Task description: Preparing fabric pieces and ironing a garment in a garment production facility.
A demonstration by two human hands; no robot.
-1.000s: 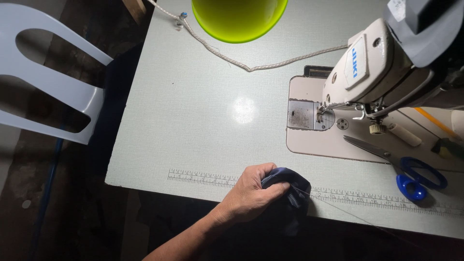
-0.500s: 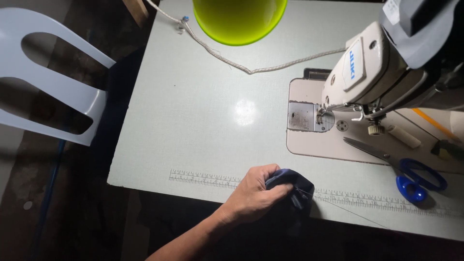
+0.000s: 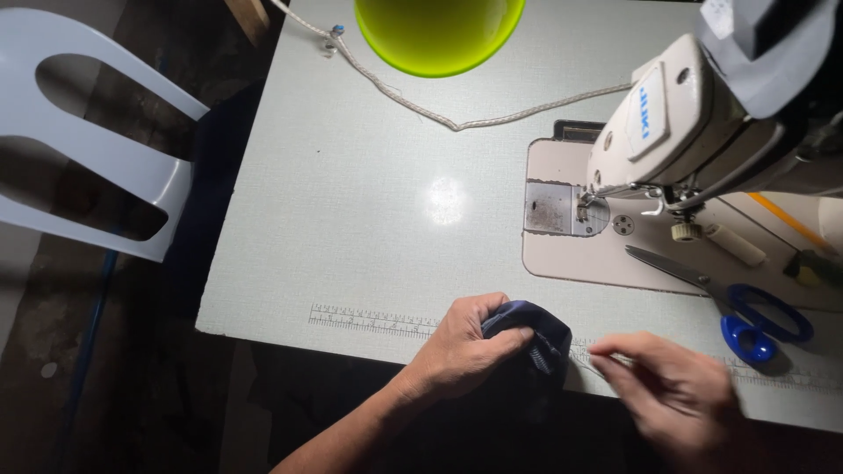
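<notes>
Item: my left hand (image 3: 464, 353), at the near edge of the table (image 3: 351, 219). Fingers curled tight around a bunched piece of dark navy fabric (image 3: 534, 336), thumb pressed over the fold. The cloth sits on the table's near rim, partly hanging off toward me, and covers a stretch of the printed ruler strip (image 3: 369, 319) that runs along that edge.

Item: my right hand (image 3: 676, 391), just right of the fabric, apart from it. Fingertips (image 3: 606, 353) drawn together low over the ruler strip; the hand is blurred, so I cannot tell whether they pinch anything.

Item: sewing machine (image 3: 694, 132), white, far right, its head over a pale base plate (image 3: 562, 254) with a metal needle plate (image 3: 551, 207).

Item: scissors (image 3: 738, 303), blue handles, steel blades pointing left, lying on the base right of the needle.

Item: bowl (image 3: 437, 31), bright yellow-green, at the far edge of the table, middle.

Item: cord (image 3: 413, 101), pale and twisted, trailing from the far left corner past the bowl toward the machine.

Item: plastic chair (image 3: 88, 167), white, on the floor, well left of the table.
</notes>
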